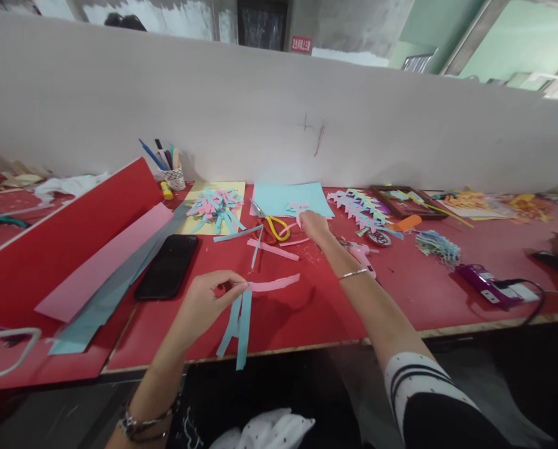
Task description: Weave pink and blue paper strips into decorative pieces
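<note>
My left hand (pixel 213 296) pinches paper strips between thumb and forefinger. A pink strip (pixel 276 284) sticks out to the right from the pinch, and light-blue strips (pixel 244 330) hang below it, over the table's front part. My right hand (pixel 313 224) reaches forward to the near edge of a light-blue sheet (pixel 279 192), its fingers curled down and partly hidden. Small pink and blue paper pieces (pixel 297 207) lie at its fingertips. Scissors with yellow and red handles (pixel 277 229) rest just left of it. A loose pink strip (pixel 274 249) lies between my hands.
On the left are a black phone (pixel 167 267), long pink paper (pixel 110 259) and a pen cup (pixel 173 178). A pile of strips (pixel 217 209) sits at the back. To the right are a pink glue gun (pixel 363 254), folded paper chains (pixel 360 209) and a purple box (pixel 487 285) with a cable.
</note>
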Tool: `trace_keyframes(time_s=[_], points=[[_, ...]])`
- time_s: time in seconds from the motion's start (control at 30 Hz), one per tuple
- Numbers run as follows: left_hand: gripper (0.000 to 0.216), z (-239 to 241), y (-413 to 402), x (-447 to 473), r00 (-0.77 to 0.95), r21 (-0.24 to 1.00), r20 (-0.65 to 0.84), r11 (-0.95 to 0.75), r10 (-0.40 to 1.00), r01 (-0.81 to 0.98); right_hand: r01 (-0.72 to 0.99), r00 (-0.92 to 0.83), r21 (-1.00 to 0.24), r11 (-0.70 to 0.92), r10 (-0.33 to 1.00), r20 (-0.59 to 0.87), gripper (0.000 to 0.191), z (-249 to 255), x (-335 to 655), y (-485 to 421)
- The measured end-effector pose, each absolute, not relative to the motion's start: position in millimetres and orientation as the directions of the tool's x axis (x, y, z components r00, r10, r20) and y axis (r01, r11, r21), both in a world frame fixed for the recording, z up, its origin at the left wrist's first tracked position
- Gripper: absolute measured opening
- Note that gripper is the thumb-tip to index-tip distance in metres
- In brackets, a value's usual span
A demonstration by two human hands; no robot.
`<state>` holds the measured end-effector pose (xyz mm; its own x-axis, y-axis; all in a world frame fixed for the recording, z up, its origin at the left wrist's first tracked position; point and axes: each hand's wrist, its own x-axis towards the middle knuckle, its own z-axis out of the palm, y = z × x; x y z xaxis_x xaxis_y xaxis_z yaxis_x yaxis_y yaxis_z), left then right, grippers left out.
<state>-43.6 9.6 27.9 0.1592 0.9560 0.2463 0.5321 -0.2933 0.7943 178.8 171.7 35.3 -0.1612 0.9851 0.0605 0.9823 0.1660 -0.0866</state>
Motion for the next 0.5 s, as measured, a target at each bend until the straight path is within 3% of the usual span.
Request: trace_keyframes(time_s=[0.13,0.2,0.33,0.43,0.5], points=[[0.023,29.7,7.9,-46.1,0.123,0.813,0.258,-0.284,0.958,0.508,0.944,-0.254,-0.169,0.284,0.950,0.181,0.024,49.1,163.9,175.5],[0.022,31.3,7.1,-47.0,0.117,0.821,0.270,-0.292,0.956,0.490,0.881,-0.318,-0.268,0.390,0.907,0.277,0.022,59.3,156.0,171.7],[0.023,35.8,5.3,-51.2,0.120,0.829,0.277,-0.300,0.953,0.472,0.555,-0.350,-0.521,0.649,0.750,0.562,0.021,86.7,152.0,146.3],[0.024,37.3,4.6,-57.7,0.087,0.822,0.280,-0.286,0.956,0.493,0.465,-0.276,-0.536,0.705,0.691,0.668,0.024,106.1,158.6,117.3],[0.024,36.6,4.3,-62.9,0.050,0.817,0.290,-0.274,0.956,0.507,0.442,-0.306,-0.536,0.719,0.683,0.663,0.024,107.3,162.4,99.0]])
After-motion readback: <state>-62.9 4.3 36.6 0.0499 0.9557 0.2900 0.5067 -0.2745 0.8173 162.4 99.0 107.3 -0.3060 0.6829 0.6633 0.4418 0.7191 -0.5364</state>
